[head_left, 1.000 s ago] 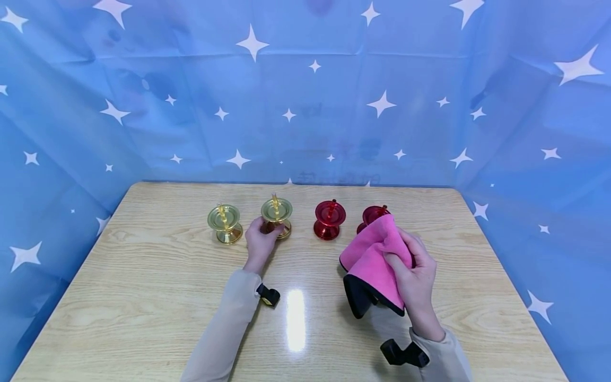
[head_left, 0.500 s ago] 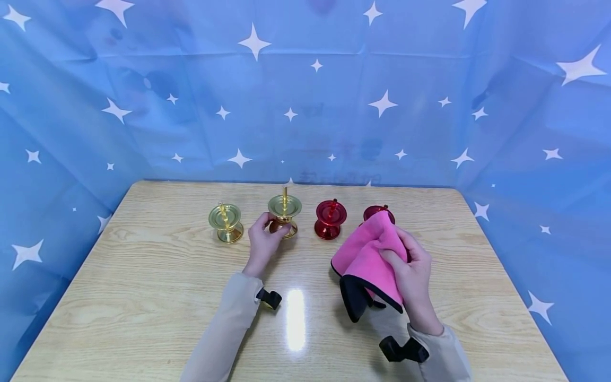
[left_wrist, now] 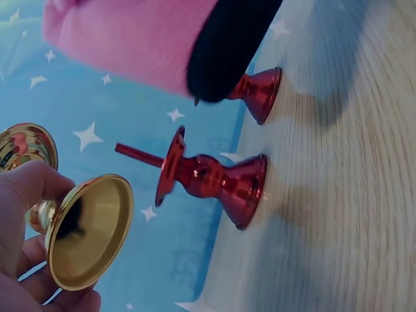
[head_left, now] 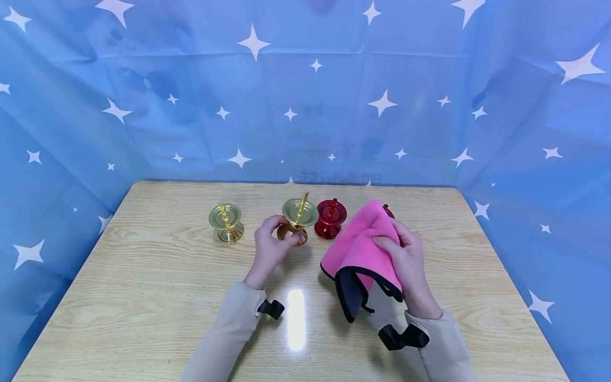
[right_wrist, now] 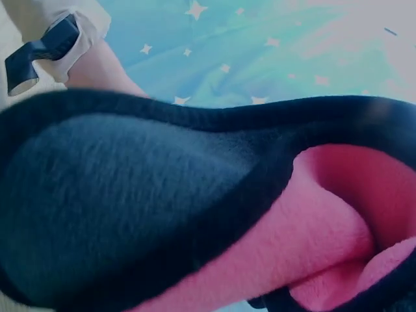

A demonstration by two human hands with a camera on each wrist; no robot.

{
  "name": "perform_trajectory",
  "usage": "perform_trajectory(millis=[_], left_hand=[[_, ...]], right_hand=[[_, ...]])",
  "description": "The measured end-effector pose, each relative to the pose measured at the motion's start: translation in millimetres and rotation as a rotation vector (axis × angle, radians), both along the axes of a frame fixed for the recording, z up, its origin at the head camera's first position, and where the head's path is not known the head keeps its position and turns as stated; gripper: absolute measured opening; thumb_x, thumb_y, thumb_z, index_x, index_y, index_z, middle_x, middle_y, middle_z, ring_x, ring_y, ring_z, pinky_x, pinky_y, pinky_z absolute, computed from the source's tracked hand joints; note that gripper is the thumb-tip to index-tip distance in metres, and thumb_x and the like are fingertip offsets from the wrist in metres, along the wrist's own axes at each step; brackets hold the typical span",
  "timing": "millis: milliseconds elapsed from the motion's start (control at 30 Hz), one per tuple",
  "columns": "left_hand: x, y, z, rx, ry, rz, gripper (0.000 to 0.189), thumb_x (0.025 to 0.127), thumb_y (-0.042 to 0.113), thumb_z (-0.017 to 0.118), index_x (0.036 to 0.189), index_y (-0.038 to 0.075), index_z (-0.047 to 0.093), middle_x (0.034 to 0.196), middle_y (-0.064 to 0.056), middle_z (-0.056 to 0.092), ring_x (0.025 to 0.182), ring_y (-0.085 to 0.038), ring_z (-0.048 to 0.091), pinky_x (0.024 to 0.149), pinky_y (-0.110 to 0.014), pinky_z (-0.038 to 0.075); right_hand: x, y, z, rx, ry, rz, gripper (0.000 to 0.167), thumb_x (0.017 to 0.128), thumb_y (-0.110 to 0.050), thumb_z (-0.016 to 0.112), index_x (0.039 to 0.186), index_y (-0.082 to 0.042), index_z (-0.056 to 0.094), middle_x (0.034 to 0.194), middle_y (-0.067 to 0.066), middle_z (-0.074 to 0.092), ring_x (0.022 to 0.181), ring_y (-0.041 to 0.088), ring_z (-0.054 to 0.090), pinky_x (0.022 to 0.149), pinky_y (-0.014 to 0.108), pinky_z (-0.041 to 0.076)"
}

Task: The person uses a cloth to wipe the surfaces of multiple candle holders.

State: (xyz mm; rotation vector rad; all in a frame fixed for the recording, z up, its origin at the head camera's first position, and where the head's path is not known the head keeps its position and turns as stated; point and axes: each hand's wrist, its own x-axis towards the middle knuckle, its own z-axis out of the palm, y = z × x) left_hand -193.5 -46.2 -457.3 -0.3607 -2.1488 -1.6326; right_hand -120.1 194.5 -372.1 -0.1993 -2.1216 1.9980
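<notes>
My left hand (head_left: 271,244) grips a gold candle holder (head_left: 291,212) by its stem and base, raised off the table. In the left wrist view the hollow underside of this candle holder (left_wrist: 97,240) shows, and it is tilted. My right hand (head_left: 409,265) pinches a folded pink cloth (head_left: 358,244) with black edging, which hangs above the table. The dark reverse of the cloth (right_wrist: 117,188) fills much of the right wrist view and hides the right fingers there. Cloth and gold candle holder are apart.
A second gold candle holder (head_left: 226,222) stands upright at the left. One red candle holder (head_left: 329,215) stands just behind the held one; another red candle holder (head_left: 389,212) is mostly hidden by the cloth. The wooden table (head_left: 143,276) meets a blue starry backdrop (head_left: 305,132).
My left hand has lifted the gold candle holder and brought it to the right, toward the cloth. My right hand has moved the cloth left, covering more of the rightmost red candle holder.
</notes>
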Motion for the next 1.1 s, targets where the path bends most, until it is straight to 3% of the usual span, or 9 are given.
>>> perform_trajectory(millis=[200, 333, 433, 500, 567, 667, 767, 967, 1100], left_hand=[[6.2, 2.6, 6.7, -0.054, 0.024, -0.010, 0.024, 0.065, 0.004, 0.079, 0.085, 0.003, 0.066, 0.087, -0.009, 0.066, 0.087, -0.026, 0.056, 0.080, -0.041, 0.045], [7.3, 4.9, 8.9, -0.100, 0.075, 0.001, 0.026, 0.064, 0.006, 0.080, 0.085, 0.003, 0.066, 0.087, -0.008, 0.067, 0.084, -0.025, 0.055, 0.075, -0.038, 0.044], [7.4, 7.7, 10.8, -0.127, 0.132, 0.000, 0.026, 0.063, 0.008, 0.080, 0.084, 0.003, 0.065, 0.084, -0.007, 0.066, 0.081, -0.024, 0.054, 0.071, -0.036, 0.043], [7.7, 9.7, 12.2, -0.144, 0.172, -0.005, 0.025, 0.063, 0.010, 0.079, 0.083, 0.004, 0.065, 0.083, -0.006, 0.066, 0.081, -0.024, 0.053, 0.070, -0.035, 0.043], [8.5, 11.9, 13.5, -0.164, 0.206, -0.002, 0.025, 0.062, 0.010, 0.078, 0.082, 0.004, 0.065, 0.082, -0.006, 0.065, 0.080, -0.023, 0.053, 0.068, -0.035, 0.043], [10.6, 14.9, 15.6, -0.195, 0.243, 0.011, 0.024, 0.060, 0.010, 0.078, 0.080, 0.005, 0.064, 0.081, -0.006, 0.065, 0.081, -0.023, 0.053, 0.068, -0.034, 0.044], [13.0, 18.3, 17.9, -0.218, 0.266, 0.017, 0.024, 0.059, 0.008, 0.078, 0.079, 0.005, 0.063, 0.081, -0.005, 0.064, 0.082, -0.022, 0.053, 0.067, -0.033, 0.044], [16.2, 25.3, 19.3, -0.232, 0.292, -0.026, 0.024, 0.060, 0.004, 0.076, 0.080, 0.006, 0.063, 0.082, -0.005, 0.062, 0.082, -0.021, 0.052, 0.069, -0.032, 0.044], [16.7, 29.5, 19.8, -0.206, 0.292, -0.021, 0.024, 0.061, 0.004, 0.077, 0.079, 0.006, 0.063, 0.081, -0.005, 0.063, 0.082, -0.021, 0.053, 0.069, -0.031, 0.045]], right_hand=[[-13.2, -2, 8.3, -0.052, -0.140, 0.063, 0.013, 0.088, -0.015, 0.063, 0.091, -0.027, 0.068, 0.079, -0.007, 0.059, 0.069, 0.008, 0.055, 0.063, 0.020, 0.046], [-24.0, -6, 10.1, -0.090, -0.199, 0.143, 0.011, 0.090, -0.021, 0.061, 0.083, -0.027, 0.065, 0.074, -0.009, 0.057, 0.069, 0.006, 0.055, 0.064, 0.020, 0.046], [-30.1, -9, 9.7, -0.089, -0.218, 0.176, 0.007, 0.092, -0.025, 0.059, 0.094, -0.020, 0.063, 0.077, -0.007, 0.056, 0.070, 0.006, 0.054, 0.065, 0.020, 0.045], [-33.4, -11, 9.4, -0.081, -0.216, 0.194, 0.026, 0.094, -0.027, 0.057, 0.116, -0.013, 0.060, 0.092, -0.007, 0.058, 0.079, 0.004, 0.056, 0.072, 0.019, 0.045], [-36.1, -12, 9.4, -0.072, -0.205, 0.217, 0.044, 0.096, -0.027, 0.053, 0.134, -0.008, 0.047, 0.108, -0.002, 0.056, 0.087, 0.002, 0.055, 0.078, 0.018, 0.045], [-39.2, -13, 8.8, -0.058, -0.187, 0.247, 0.053, 0.099, -0.027, 0.046, 0.145, -0.005, 0.032, 0.123, 0.001, 0.049, 0.098, 0.000, 0.054, 0.086, 0.017, 0.042], [-39.6, -12, 9.1, -0.062, -0.189, 0.265, 0.053, 0.100, -0.030, 0.042, 0.144, -0.003, 0.032, 0.115, -0.004, 0.053, 0.094, -0.001, 0.055, 0.083, 0.016, 0.043], [-39.0, -13, 9.1, -0.112, -0.196, 0.345, 0.053, 0.100, -0.030, 0.041, 0.144, -0.001, 0.030, 0.086, -0.011, 0.060, 0.071, 0.001, 0.061, 0.066, 0.017, 0.048], [-38.2, -12, 9.7, -0.055, -0.187, 0.365, 0.052, 0.098, -0.026, 0.048, 0.143, -0.005, 0.033, 0.091, -0.006, 0.060, 0.071, 0.005, 0.061, 0.067, 0.020, 0.049]])
